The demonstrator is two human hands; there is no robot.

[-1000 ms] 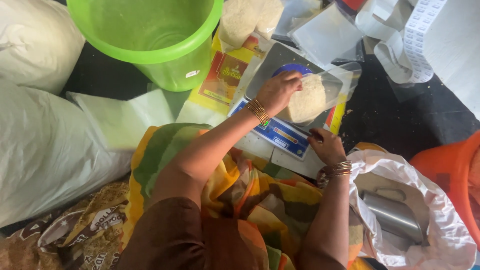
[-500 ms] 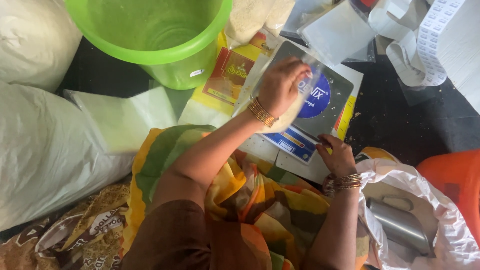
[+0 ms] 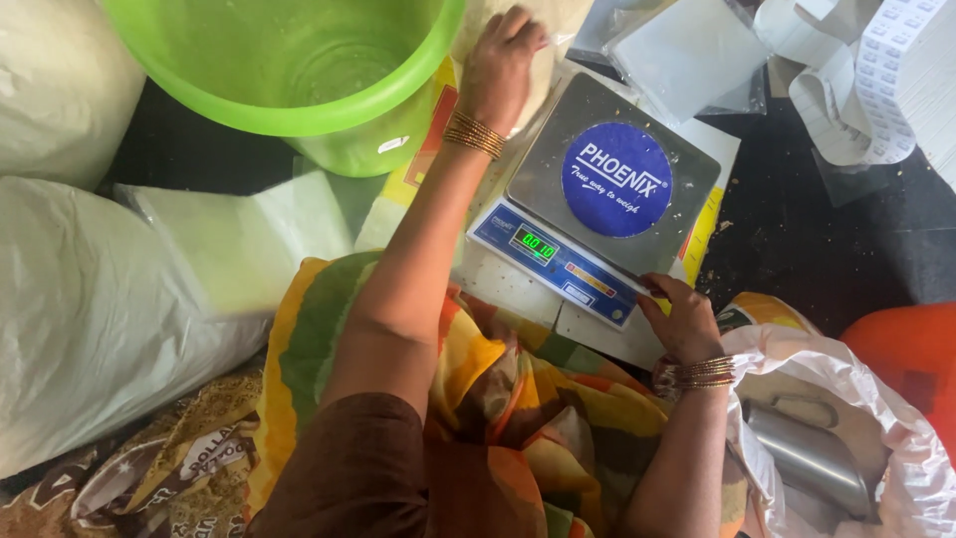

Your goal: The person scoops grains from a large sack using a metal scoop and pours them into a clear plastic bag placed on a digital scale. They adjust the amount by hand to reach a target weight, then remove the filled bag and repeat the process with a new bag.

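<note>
I am seeing a round blue label [image 3: 616, 179] sitting at centre frame on the scale's steel pan, and a small green-lit screen [image 3: 539, 244] glowing on the blue front panel below it. A white strip of small labels [image 3: 886, 80] is curling in the upper right. Clear flat packets [image 3: 687, 50] are lying top centre. A white sack [image 3: 90, 319] is filling the left.

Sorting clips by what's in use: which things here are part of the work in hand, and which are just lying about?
In use:
- left hand on a filled clear packet
- right hand at the weighing scale, its pan bare

Lying about:
- green bucket
- white sacks
- label roll
- metal mug in an open bag
</note>
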